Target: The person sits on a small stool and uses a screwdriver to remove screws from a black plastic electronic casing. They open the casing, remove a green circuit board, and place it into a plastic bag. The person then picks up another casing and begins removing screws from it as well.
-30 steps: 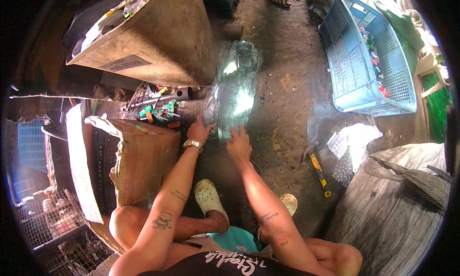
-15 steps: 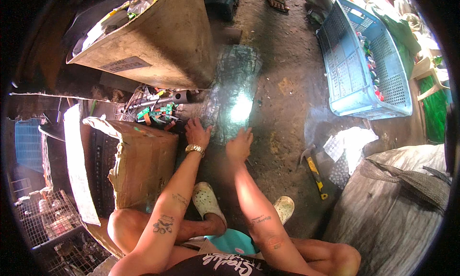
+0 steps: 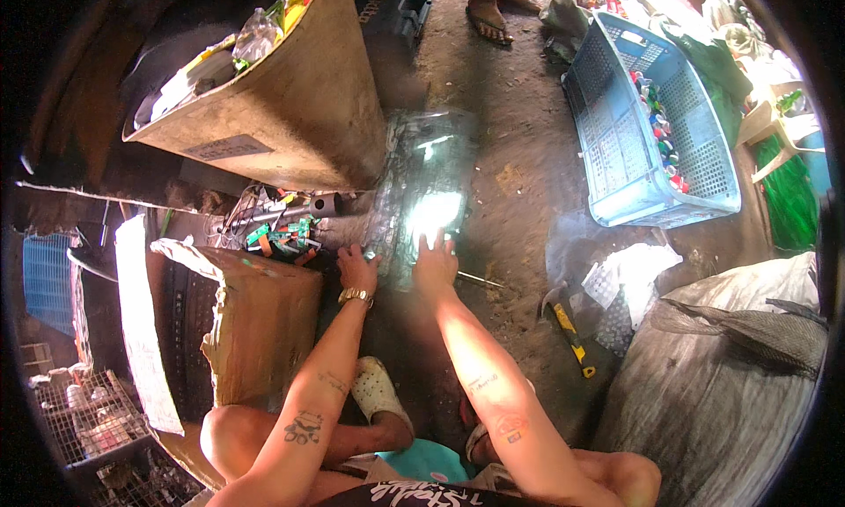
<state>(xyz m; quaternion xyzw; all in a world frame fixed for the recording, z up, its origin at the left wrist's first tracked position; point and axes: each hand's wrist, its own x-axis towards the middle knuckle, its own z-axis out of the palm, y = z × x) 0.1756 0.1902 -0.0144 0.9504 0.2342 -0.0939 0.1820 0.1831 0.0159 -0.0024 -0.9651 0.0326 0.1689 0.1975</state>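
A glossy, see-through panel (image 3: 400,168) with a dark greenish tint lies on the floor ahead of me, strong glare across its middle. My left hand (image 3: 356,271), with a gold watch at the wrist, rests with spread fingers at the panel's near left edge. Over its near right part, my right hand (image 3: 435,262) has its fingertips forward against the bright spot. A thin metal rod (image 3: 481,280), like a screwdriver shaft, sticks out to the right from under that hand; its handle end is hidden in the palm.
Left are a torn cardboard box (image 3: 268,326), circuit-board scraps (image 3: 286,238) and a large beige bin (image 3: 290,111). Right are a yellow-and-black hammer (image 3: 569,335), white plastic wrap (image 3: 629,274), a blue crate (image 3: 607,146) with cans and a grey sack (image 3: 713,375). Another person's foot (image 3: 488,23) stands beyond.
My right hand has turned and its fingers have stretched forward over the panel. The thin rod now shows to its right. My left hand remains at the panel's edge, and the view has tilted slightly.
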